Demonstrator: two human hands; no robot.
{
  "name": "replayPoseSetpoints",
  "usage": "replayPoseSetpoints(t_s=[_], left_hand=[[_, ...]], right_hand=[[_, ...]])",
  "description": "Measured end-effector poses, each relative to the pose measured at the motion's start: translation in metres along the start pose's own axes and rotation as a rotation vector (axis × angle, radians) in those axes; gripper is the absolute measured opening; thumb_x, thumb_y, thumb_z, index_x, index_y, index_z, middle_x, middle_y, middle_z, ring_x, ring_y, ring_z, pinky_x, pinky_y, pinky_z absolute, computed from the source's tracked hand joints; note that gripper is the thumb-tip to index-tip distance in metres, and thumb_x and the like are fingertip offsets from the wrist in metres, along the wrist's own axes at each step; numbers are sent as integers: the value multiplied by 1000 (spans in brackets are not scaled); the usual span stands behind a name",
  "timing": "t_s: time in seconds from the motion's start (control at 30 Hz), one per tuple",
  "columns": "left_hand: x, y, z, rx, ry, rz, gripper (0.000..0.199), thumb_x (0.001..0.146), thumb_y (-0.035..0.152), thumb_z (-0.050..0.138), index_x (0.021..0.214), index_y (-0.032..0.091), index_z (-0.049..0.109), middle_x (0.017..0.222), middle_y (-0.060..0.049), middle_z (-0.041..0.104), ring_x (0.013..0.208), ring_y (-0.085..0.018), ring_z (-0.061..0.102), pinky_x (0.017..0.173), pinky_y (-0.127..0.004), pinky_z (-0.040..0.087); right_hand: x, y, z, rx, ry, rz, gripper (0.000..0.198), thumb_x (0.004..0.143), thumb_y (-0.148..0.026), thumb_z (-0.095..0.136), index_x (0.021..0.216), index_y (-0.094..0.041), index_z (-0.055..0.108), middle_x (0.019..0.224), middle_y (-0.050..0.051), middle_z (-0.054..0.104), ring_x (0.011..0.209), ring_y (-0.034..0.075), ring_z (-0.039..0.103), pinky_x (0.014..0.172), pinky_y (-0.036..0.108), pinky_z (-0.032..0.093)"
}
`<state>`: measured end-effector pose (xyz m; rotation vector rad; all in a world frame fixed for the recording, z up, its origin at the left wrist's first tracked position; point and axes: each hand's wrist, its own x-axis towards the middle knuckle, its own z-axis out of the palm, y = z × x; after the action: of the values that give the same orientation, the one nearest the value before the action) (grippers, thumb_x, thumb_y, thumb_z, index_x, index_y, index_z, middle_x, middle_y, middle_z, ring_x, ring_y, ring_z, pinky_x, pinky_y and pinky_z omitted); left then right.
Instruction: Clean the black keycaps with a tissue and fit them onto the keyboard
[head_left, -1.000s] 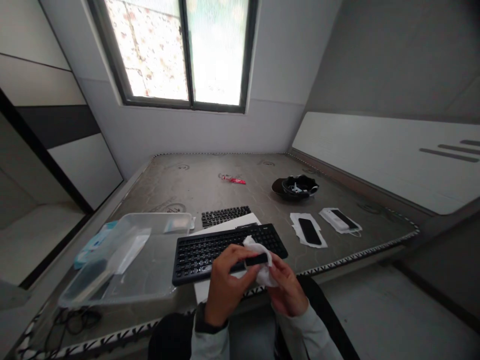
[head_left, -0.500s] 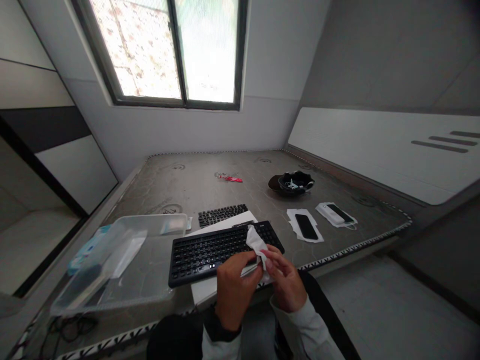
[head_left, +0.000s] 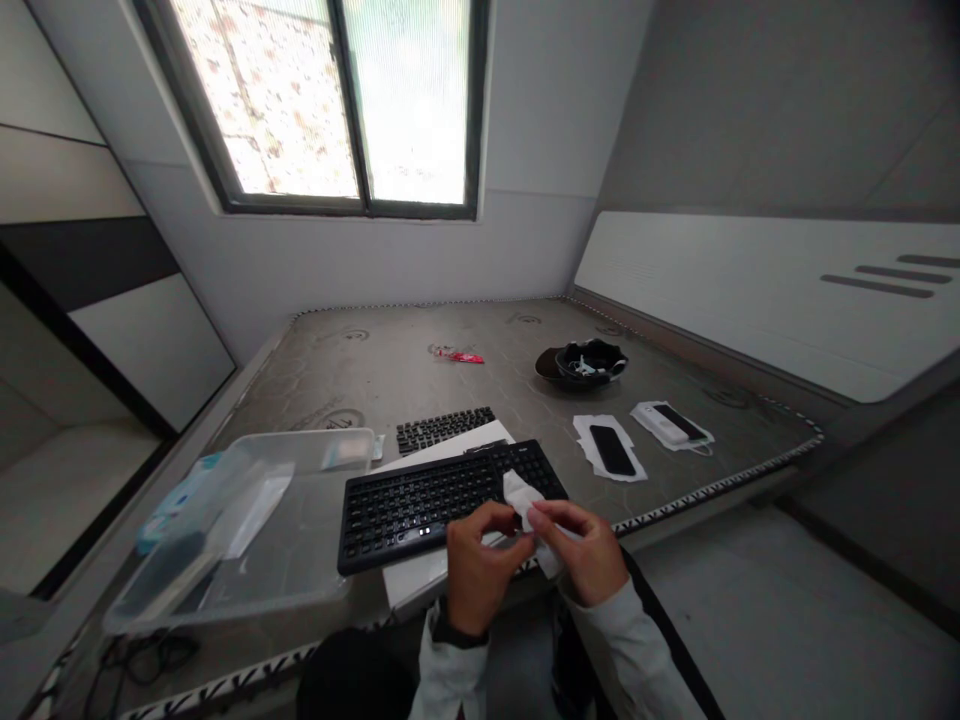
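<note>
Pinching a white tissue (head_left: 519, 490) in the right hand (head_left: 592, 560), with thumb and index pressed together on the crumpled cloth and with the remaining fingers curled in. Nipping at the same spot with the left hand (head_left: 480, 565), with index and thumb bent into a ring and meeting at the tips, around a small dark item (head_left: 517, 521) mostly covered by fingers and tissue; too hidden to name. Held close together, almost fingertip to fingertip, over the right-hand, near part of a black keyboard (head_left: 420, 510), with one end of the tissue poking up in front of the keys; hard to tell whether touching them. Lying slantwise beneath the keyboard, on the mattress (head_left: 375, 370), a flat white box (head_left: 416, 578). Just beyond, a set of loose-looking black keys (head_left: 446, 430) in rows. Off to the left, a clear plastic bin (head_left: 315, 540). To the right, well apart from both hands, a dark phone (head_left: 612, 450) on white paper (head_left: 589, 432), and farther back a dark cap (head_left: 550, 366), brim pointing left
</note>
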<state>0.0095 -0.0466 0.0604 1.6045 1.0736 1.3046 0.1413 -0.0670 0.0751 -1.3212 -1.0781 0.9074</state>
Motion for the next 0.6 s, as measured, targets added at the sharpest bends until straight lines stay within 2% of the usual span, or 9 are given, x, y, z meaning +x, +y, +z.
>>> replayPoseSetpoints(t_s=[0.17, 0.37, 0.6], left_hand=[[2, -16, 0, -135, 19, -40, 12, 67, 23, 72, 71, 15, 64, 67, 0, 66, 63, -13, 60, 60, -21, 47], [3, -24, -1, -193, 7, -35, 12, 66, 20, 73, 71, 14, 65, 68, -1, 66, 63, -13, 60, 60, -21, 47], [3, -31, 4, -271, 11, -42, 17, 68, 24, 75, 77, 13, 66, 74, -3, 67, 68, -14, 61, 64, -23, 49]], right_hand=[[1, 4, -1, -3, -2, 1, 31, 66, -45, 73, 78, -17, 70, 80, 8, 74, 77, 24, 68, 72, 33, 53], [4, 7, -2, 77, 4, 75, 37, 57, -47, 78, 75, -16, 70, 79, 9, 74, 77, 24, 68, 72, 32, 52], [10, 23, -8, 397, -17, 301, 45, 52, -46, 82, 82, -16, 68, 70, 6, 73, 59, 20, 66, 55, 28, 51]])
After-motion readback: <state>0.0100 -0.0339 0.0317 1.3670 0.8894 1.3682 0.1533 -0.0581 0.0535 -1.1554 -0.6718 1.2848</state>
